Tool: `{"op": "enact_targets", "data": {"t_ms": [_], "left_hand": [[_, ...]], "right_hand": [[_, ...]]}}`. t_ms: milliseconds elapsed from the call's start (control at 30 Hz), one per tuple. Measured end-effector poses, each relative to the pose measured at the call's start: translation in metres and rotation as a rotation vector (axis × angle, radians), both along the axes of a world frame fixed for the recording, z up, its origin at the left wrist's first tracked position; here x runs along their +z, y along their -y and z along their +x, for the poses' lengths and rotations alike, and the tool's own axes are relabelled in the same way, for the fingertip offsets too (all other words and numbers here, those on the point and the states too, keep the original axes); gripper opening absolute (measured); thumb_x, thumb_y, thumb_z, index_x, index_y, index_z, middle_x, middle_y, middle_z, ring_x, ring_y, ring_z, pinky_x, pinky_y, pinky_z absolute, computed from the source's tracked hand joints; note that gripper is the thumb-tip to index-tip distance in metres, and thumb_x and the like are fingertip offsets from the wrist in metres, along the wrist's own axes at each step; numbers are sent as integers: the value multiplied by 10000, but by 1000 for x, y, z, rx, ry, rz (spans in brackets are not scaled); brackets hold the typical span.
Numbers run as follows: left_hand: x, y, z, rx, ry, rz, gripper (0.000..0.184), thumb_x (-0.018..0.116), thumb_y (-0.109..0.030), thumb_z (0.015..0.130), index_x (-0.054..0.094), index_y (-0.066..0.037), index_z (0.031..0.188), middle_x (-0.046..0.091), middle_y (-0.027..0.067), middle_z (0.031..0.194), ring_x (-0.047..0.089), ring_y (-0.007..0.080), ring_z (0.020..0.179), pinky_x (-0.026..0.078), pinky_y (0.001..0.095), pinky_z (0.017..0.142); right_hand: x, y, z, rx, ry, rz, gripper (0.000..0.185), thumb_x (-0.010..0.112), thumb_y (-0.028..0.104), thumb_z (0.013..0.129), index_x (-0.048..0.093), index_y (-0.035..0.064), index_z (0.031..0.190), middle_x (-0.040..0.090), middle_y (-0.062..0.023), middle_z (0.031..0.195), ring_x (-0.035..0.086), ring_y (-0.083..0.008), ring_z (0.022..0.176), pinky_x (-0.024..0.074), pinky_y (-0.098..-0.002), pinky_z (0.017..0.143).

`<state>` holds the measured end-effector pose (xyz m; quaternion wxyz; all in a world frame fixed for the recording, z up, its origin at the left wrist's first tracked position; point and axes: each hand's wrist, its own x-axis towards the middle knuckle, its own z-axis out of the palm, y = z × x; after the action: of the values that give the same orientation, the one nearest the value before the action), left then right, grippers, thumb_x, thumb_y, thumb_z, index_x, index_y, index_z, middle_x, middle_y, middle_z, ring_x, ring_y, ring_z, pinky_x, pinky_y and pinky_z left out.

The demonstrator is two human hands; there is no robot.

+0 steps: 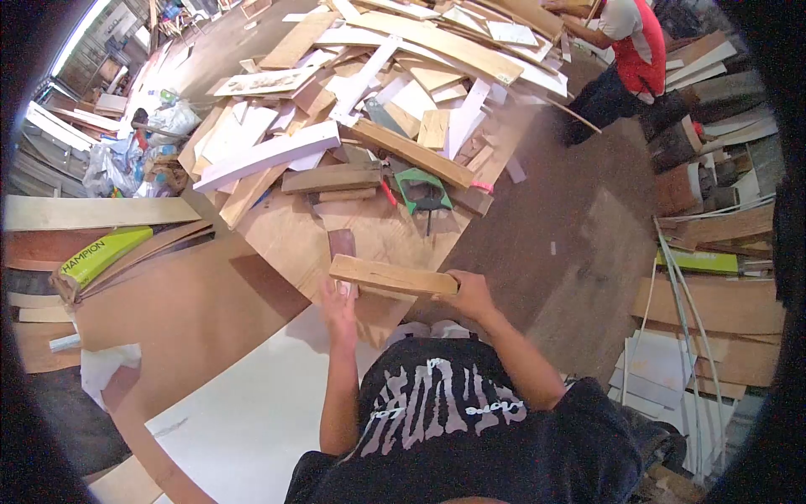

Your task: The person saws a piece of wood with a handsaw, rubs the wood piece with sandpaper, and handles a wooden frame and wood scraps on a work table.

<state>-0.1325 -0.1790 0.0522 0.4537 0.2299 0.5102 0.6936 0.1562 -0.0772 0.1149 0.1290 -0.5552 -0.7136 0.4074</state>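
The block (393, 275) at the right hand (472, 294) is pale, matt wood with visible grain. Beyond both hands, the tabletop (285, 256) looks like smooth, matt wood, and the green tool (422, 190) has a plastic look. Nearer the body than the left hand (339, 309), the white sheet (252, 407) appears smooth; the black shirt (495, 445) is matt cloth. Farther left, bags (113, 172) are glossy, crumpled plastic.
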Motion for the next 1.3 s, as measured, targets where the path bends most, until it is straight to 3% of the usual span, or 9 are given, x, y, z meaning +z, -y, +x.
{"op": "enact_targets", "data": {"t_ms": [367,567,667,733,833,900,1033,1133,1300], "left_hand": [[32,-68,67,-191,154,-289,443,571,-236,989,519,11,1353,614,154,1307,597,256,1207,466,383,1011],[15,-105,103,-65,7,-403,408,580,-230,990,543,7,1320,637,152,1258,620,249,1163,497,366,950],[16,-133,126,124,-68,-483,383,580,-212,992,558,11,1302,653,148,1215,636,238,1122,502,341,936],[14,-160,145,186,-75,-460,366,578,-195,994,564,15,1294,658,143,1200,642,233,1102,503,334,935],[33,-214,176,218,-107,-385,329,572,-161,999,573,22,1272,667,135,1175,648,222,1076,502,330,940],[44,-247,189,149,-178,-293,295,574,-126,996,580,28,1247,671,137,1161,647,209,1066,496,337,958],[56,-283,211,75,-314,-217,290,575,-122,995,591,25,1244,681,133,1132,645,203,1061,486,325,966],[71,-289,224,20,-357,-313,267,581,-121,993,607,26,1215,687,124,1119,651,197,1046,495,317,953],[64,-280,239,157,-328,-312,274,587,-152,997,615,13,1215,693,108,1112,660,184,1008,517,304,899]], "right_hand": [[-59,-75,-51,-43,0,67,503,801,412,755,714,44,1088,716,-211,937,706,-356,878,549,-423,796],[-66,-149,-26,519,8,178,474,777,405,796,707,79,1133,722,-184,973,709,-326,850,557,-405,794],[-17,-220,11,348,-207,-80,397,774,336,816,707,98,1126,722,-161,1000,712,-268,859,553,-377,781],[-18,-270,35,-73,-301,-2,327,754,256,844,697,68,1106,722,-134,980,707,-199,860,546,-340,768],[-92,-345,68,-286,-276,126,349,733,196,873,651,34,1171,720,-88,960,691,-164,860,537,-309,749],[-109,-385,72,-575,-806,-300,405,725,197,890,597,12,1227,678,-32,869,649,-149,752,526,-288,714],[-152,-441,51,-487,-740,-357,288,741,247,893,617,65,1078,536,39,751,497,-74,603,489,-240,595],[-91,-455,36,-500,-806,-677,275,736,310,901,624,84,1010,559,30,752,519,-83,598,465,-245,535],[-91,-467,32,-455,-751,-707,283,715,375,906,622,115,969,584,14,773,571,-115,641,470,-265,517]]}}
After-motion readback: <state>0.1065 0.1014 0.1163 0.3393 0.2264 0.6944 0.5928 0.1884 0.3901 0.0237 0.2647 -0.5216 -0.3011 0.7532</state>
